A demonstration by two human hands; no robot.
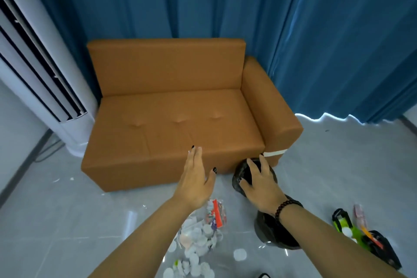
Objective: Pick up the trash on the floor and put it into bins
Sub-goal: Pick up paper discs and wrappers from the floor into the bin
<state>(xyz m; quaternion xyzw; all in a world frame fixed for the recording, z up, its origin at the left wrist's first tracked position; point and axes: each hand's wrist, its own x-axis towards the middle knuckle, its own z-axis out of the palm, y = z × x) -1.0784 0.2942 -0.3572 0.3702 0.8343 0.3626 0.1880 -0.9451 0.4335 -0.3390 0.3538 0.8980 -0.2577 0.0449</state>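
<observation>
Two bare forearms stretch forward from the bottom edge, reaching out over the grey floor (67, 221). Between them lies the trash (198, 239), a scatter of white paper scraps with a red-and-white wrapper (217, 210) on the far side, all on the floor and none of it in either hand. Off to the right sits another bin (381, 246), black, with green and orange bits showing at its mouth. Left hand (195, 179) hangs flat and empty above the scraps, fingers straight and together, thumb splayed out to the side, gripping nothing. Right hand (259, 185), beaded bracelet (286, 206) at the wrist, has its fingers spread over the rim of a black-bagged bin (274, 232); it looks like a loose hold on the bag edge, though the palm hides the contact. Beyond stands an orange sofa (180, 108), a white air conditioner (40, 70) at left, blue curtains (316, 29) behind.
</observation>
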